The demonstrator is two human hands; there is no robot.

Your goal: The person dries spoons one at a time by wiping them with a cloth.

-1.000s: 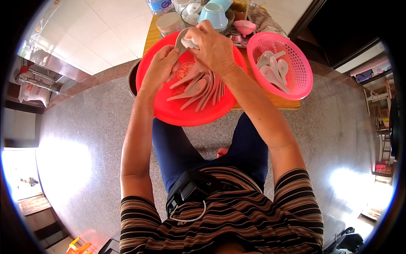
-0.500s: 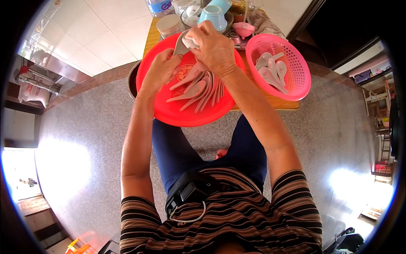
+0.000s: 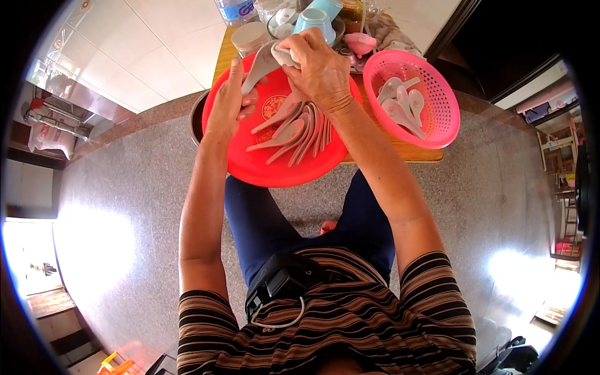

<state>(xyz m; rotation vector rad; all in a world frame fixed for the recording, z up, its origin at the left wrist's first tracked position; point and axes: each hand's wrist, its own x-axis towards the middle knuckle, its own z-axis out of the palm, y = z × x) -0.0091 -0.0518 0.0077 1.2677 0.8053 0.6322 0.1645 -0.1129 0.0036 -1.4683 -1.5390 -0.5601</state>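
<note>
A white soup spoon (image 3: 260, 65) is tilted above the red basin (image 3: 250, 167), its bowl end up by my right hand (image 3: 320, 72). That hand is closed on a white cloth (image 3: 285, 55), pressed against the spoon's bowl. My left hand (image 3: 227, 107) is at the lower end of the handle, thumb raised off it and fingers spread and bent; the handle lies between thumb and fingers. Below, a fanned stack of white spoons (image 3: 294, 132) lies in the basin, over a gold printed pattern.
Right of the basin, a pink colander (image 3: 442, 119) holds several spoons (image 3: 403, 111) on the wooden table (image 3: 425, 154). Behind stand a lidded jar (image 3: 250, 37), light blue bowls (image 3: 315, 25), a pink funnel-shaped item (image 3: 360, 44) and a water bottle (image 3: 236, 10).
My left thumb has lifted off the spoon and the left fingers have loosened. The spoon has tilted, and more of its bowl and handle shows. My right hand with the cloth has shifted slightly.
</note>
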